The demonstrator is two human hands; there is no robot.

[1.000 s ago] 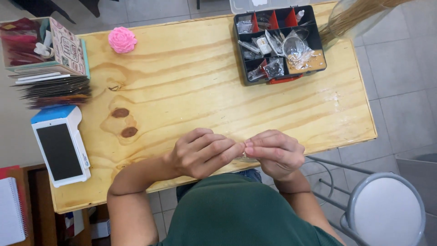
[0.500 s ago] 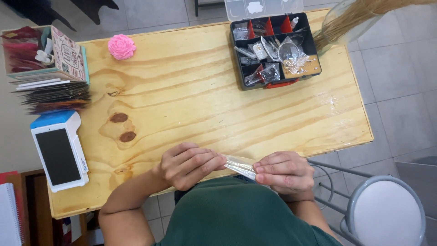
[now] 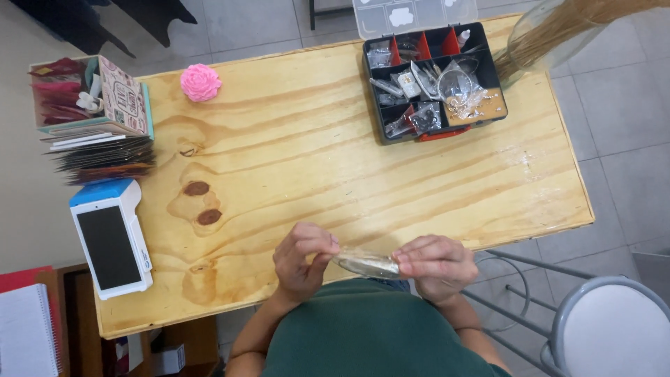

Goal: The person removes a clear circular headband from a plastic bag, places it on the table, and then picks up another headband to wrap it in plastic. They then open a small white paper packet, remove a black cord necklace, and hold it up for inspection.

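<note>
My left hand (image 3: 301,260) and my right hand (image 3: 434,266) hold a small clear plastic bag (image 3: 367,263) between them, one pinching each end, above the near edge of the wooden table (image 3: 314,153). The bag seems to hold something small and pale; I cannot make out what. Both hands hover close to my green shirt.
A black compartment box (image 3: 434,80) of small parts stands at the far right, its clear lid open behind it. A glass vase with dry stalks (image 3: 551,35) is next to it. A pink flower (image 3: 200,82), stacked cards and a box (image 3: 94,115), and a card terminal (image 3: 112,237) lie left. A grey stool (image 3: 614,328) is at right.
My hands have drawn apart and moved toward the table's near edge, stretching the small clear bag out between them; earlier the fingertips were pinched together.
</note>
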